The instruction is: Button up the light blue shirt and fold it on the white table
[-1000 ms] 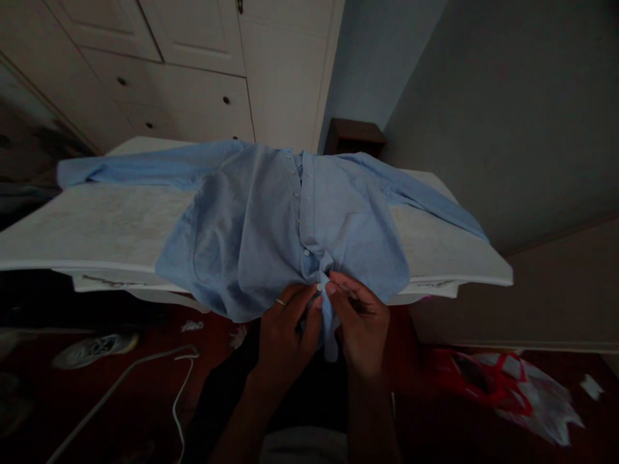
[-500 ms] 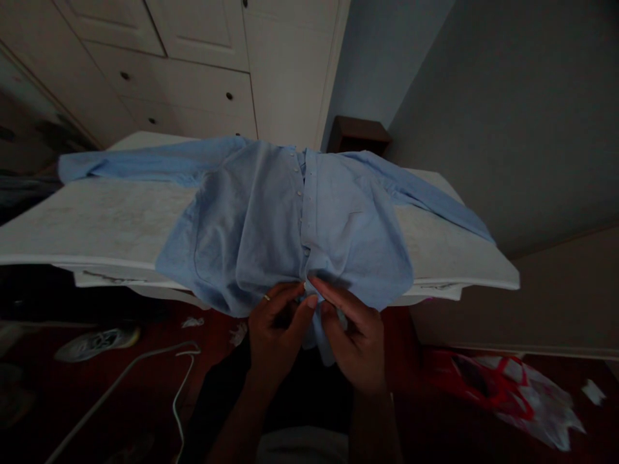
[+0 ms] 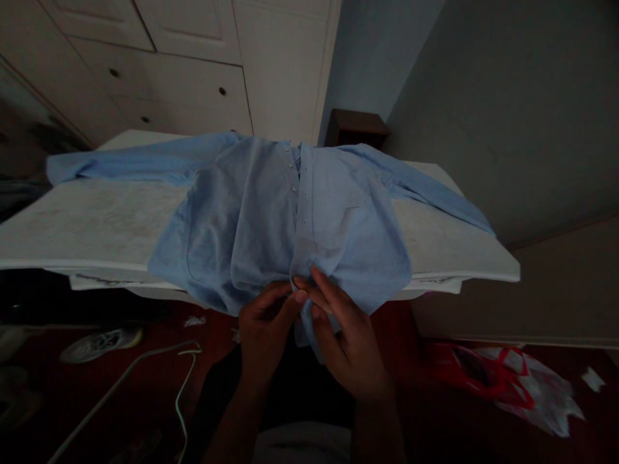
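Observation:
A light blue button-up shirt (image 3: pixel 271 212) lies spread on a white table (image 3: pixel 91 225), its sleeves stretched out to both sides and its hem hanging over the near edge. A row of small white buttons runs down its front. My left hand (image 3: pixel 265 328) and my right hand (image 3: pixel 345 338) meet at the bottom of the button strip. Both pinch the fabric there, fingertips touching at a button near the hem.
White cupboards with drawers (image 3: pixel 169 84) stand behind the table, and a dark wooden stand (image 3: pixel 356 127) sits in the corner. On the red floor lie a shoe (image 3: pixel 99 335), a white hanger (image 3: pixel 145 374) and a red and white plastic bag (image 3: pixel 507 380).
My hands have shifted slightly left and down along the hem. The shirt front has gathered more toward the button strip. The view has tilted a little.

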The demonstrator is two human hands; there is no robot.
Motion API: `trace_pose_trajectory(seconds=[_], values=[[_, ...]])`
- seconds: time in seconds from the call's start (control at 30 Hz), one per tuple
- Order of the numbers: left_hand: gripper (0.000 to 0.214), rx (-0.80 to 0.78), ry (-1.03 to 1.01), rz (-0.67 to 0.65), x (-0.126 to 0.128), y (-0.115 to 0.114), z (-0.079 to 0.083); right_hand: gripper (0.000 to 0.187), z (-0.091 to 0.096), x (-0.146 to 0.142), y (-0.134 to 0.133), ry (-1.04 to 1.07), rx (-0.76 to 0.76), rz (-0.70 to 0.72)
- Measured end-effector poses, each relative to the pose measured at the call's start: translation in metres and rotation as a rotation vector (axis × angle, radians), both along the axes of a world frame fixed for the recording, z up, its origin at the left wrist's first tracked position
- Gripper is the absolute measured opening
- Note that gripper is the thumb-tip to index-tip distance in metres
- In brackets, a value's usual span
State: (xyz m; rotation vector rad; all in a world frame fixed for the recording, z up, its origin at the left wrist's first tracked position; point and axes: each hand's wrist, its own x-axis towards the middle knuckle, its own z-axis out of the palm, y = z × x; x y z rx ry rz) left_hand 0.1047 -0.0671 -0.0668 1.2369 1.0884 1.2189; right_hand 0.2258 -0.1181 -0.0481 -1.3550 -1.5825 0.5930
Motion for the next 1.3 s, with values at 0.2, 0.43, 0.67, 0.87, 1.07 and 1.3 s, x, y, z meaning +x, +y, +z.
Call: trace_pose_trajectory(seconds=[0.2, 0.43, 0.67, 0.87, 1.07, 1.3], values=[[0.013, 0.125, 0.143, -0.086, -0.003, -0.001, 0.002, 0.051, -0.006, 0.004, 0.004, 0.072, 0.050, -0.149], [0.010, 0.468, 0.454, -0.047, -0.013, -0.003, 0.009, 0.046, 0.013, 0.038, 0.028, -0.420, 0.235, 0.209], [0.015, 0.491, 0.450, -0.168, -0.016, -0.003, 0.016, 0.023, 0.028, 0.065, 0.053, -0.697, 0.397, 0.409], [0.018, 0.535, 0.425, -0.129, -0.013, -0.003, 0.013, 0.019, 0.019, 0.072, 0.059, -0.650, 0.537, 0.398], [0.016, 0.514, 0.400, -0.076, -0.012, -0.002, 0.014, 0.023, 0.008, 0.077, 0.059, -0.654, 0.567, 0.433], [0.019, 0.390, 0.413, -0.043, -0.010, -0.003, 0.020, 0.023, 0.015, 0.081, 0.052, -0.728, 0.492, 0.570]])
